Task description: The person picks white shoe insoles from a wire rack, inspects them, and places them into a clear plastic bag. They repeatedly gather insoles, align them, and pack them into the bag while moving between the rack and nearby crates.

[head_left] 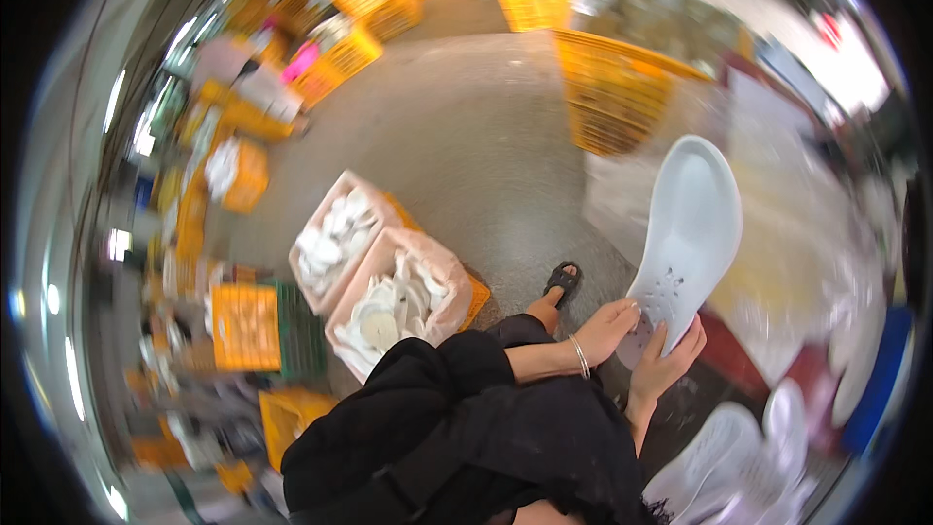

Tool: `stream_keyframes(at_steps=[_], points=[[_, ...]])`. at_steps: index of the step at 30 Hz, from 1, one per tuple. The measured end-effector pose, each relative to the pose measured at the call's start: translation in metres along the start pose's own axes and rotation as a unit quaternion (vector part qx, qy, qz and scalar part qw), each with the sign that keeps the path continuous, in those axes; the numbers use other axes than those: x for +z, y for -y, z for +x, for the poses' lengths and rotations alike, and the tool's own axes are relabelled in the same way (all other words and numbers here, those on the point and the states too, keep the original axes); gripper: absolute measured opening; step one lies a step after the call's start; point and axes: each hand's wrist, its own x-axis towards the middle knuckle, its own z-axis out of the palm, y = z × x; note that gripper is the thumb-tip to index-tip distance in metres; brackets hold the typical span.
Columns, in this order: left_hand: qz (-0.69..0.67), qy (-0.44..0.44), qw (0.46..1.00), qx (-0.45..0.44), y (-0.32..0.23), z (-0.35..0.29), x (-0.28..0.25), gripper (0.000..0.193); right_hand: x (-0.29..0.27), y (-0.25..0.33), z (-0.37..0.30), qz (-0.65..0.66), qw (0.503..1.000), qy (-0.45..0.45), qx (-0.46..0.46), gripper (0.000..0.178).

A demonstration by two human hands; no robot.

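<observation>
A pale white shoe sole (685,224), with a cluster of small holes near its narrow middle, is held up in front of me to the right. My right hand (671,362) grips its near end, thumb on the upper face and fingers behind the edge. At the sole's left edge, my left hand (610,326), with a bracelet on the wrist, is closed on it near the holes. More white soles (724,457) lie at the lower right, close to my right forearm.
Two pink-lined crates (428,243) full of white pieces stand left of my legs. An orange crate (612,87) stands ahead, beside clear plastic sheeting (787,253) on the right. Stacked orange crates (248,326) line the left, where another person (262,87) appears, blurred.
</observation>
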Motion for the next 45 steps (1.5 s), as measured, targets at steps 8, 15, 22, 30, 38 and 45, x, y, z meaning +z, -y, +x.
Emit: stream_keyframes(at_steps=[8, 15, 22, 30, 38, 45], points=[[-0.332, -0.139, 0.932, 0.035, -0.016, 0.037, -0.218, 0.033, 0.229, 0.154, 0.133, 0.016, 0.963, 0.121, -0.239, 0.049], [-0.097, -0.428, 0.895, 0.081, -0.079, -0.001, -0.477, 0.029, 0.464, 0.332, 0.088, 0.033, 0.845, 0.373, -0.381, 0.057], [-0.049, -0.551, 0.83, 0.068, -0.106, -0.01, -0.665, 0.024, 0.666, 0.465, 0.071, 0.087, 0.759, 0.477, -0.436, 0.053], [0.216, -0.712, 0.624, -0.237, 0.027, -0.016, -0.835, 0.041, 0.93, 0.621, 0.075, 0.086, 0.671, 0.531, -0.511, 0.051], [-0.338, -0.476, 0.647, -0.49, 0.126, 0.036, -0.764, 0.039, 1.15, 0.836, -0.079, 0.131, 0.467, 0.598, -0.638, 0.049], [-0.469, -0.632, 0.551, -0.278, 0.082, 0.056, -1.051, 0.036, 1.245, 0.968, -0.295, 0.067, 0.277, 0.674, -0.682, 0.037]])
